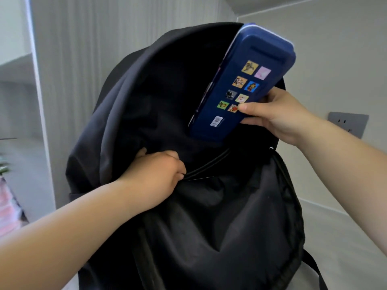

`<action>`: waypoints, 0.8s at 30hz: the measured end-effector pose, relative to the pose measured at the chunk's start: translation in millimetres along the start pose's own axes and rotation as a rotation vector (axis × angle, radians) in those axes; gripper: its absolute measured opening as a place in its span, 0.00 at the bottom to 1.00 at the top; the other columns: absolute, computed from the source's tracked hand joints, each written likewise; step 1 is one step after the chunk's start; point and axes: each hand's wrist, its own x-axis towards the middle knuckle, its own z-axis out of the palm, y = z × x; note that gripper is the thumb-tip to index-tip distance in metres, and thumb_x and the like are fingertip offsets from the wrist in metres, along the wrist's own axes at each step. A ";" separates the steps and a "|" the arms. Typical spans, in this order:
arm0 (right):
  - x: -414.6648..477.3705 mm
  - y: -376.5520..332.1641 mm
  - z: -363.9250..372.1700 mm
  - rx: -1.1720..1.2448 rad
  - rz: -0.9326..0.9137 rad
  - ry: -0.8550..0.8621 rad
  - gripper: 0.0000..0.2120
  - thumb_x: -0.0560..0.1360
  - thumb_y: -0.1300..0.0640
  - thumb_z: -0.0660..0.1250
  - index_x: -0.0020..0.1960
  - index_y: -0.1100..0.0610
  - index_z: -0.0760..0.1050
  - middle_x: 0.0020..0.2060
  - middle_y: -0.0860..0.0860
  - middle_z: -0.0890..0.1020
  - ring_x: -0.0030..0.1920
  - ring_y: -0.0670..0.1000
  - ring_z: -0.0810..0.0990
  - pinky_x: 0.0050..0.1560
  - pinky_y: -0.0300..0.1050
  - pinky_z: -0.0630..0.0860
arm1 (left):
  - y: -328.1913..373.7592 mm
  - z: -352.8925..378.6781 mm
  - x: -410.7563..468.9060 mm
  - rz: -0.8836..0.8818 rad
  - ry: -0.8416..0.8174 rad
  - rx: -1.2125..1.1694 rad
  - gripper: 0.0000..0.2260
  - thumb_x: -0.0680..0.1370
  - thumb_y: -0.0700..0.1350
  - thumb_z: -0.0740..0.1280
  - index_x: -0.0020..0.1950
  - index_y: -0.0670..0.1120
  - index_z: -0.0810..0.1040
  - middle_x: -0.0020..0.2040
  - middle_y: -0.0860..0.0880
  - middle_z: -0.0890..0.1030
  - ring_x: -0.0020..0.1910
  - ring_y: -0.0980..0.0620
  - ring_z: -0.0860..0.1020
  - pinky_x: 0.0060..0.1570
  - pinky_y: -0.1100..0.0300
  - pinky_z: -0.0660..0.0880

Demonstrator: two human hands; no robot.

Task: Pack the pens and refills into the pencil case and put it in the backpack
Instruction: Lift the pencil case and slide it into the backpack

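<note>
A black backpack [209, 216] stands upright in front of me with its main compartment gaping wide. My left hand [155, 176] pinches the near rim of the opening by the zipper and holds it apart. My right hand [276, 116] grips a closed blue pencil case [236, 84] with several small cartoon stickers and a barcode label on its underside. The case is tilted, lower end down inside the mouth of the bag, upper end sticking out above the rim. No pens or refills show.
A white surface [335, 231] carries the backpack, with a pale wall behind it and a grey wall socket [347, 123] at the right. A white cabinet edge [37, 101] rises at the left, and a pinkish stack [8, 208] lies low at the far left.
</note>
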 end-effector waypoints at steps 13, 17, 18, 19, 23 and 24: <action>19.9 -18.2 43.5 -1.208 0.058 -0.536 0.22 0.67 0.59 0.71 0.59 0.61 0.71 0.56 0.56 0.78 0.53 0.55 0.76 0.47 0.41 0.70 | 16.7 -3.9 -15.1 0.040 0.126 0.164 0.12 0.77 0.46 0.54 0.55 0.50 0.75 0.56 0.50 0.75 0.55 0.44 0.75 0.46 0.55 0.71; 19.1 -14.6 69.8 -1.515 0.065 -0.634 0.23 0.68 0.57 0.70 0.61 0.60 0.70 0.56 0.56 0.77 0.45 0.52 0.72 0.29 0.40 0.63 | 17.2 -5.3 -14.7 0.042 0.137 0.157 0.11 0.77 0.46 0.56 0.55 0.50 0.76 0.58 0.50 0.76 0.56 0.44 0.75 0.49 0.56 0.71; 19.0 -10.5 77.5 -1.581 0.066 -0.683 0.23 0.68 0.57 0.70 0.61 0.60 0.70 0.56 0.56 0.77 0.45 0.53 0.72 0.28 0.38 0.62 | 17.3 -5.2 -15.1 0.047 0.137 0.157 0.11 0.77 0.46 0.56 0.55 0.51 0.76 0.59 0.50 0.76 0.57 0.45 0.75 0.49 0.56 0.71; 19.4 -5.2 84.6 -1.641 0.068 -0.732 0.22 0.69 0.58 0.70 0.61 0.60 0.70 0.56 0.55 0.77 0.46 0.54 0.74 0.28 0.36 0.61 | 17.2 -5.2 -15.9 0.052 0.135 0.162 0.11 0.77 0.46 0.56 0.55 0.51 0.75 0.59 0.50 0.76 0.57 0.45 0.75 0.48 0.56 0.71; 20.7 11.7 99.7 -1.711 0.098 -0.806 0.15 0.72 0.61 0.64 0.59 0.60 0.72 0.46 0.54 0.79 0.36 0.50 0.73 0.25 0.36 0.63 | 15.3 -5.9 -18.1 0.053 0.136 0.150 0.12 0.77 0.48 0.55 0.56 0.51 0.75 0.58 0.51 0.75 0.55 0.46 0.75 0.48 0.56 0.71; 19.7 14.6 101.0 -1.696 0.094 -0.814 0.15 0.73 0.63 0.61 0.59 0.60 0.72 0.43 0.52 0.77 0.33 0.49 0.70 0.23 0.35 0.63 | 14.9 -6.9 -18.5 0.046 0.143 0.128 0.12 0.77 0.48 0.55 0.56 0.51 0.75 0.58 0.50 0.76 0.55 0.46 0.75 0.49 0.55 0.72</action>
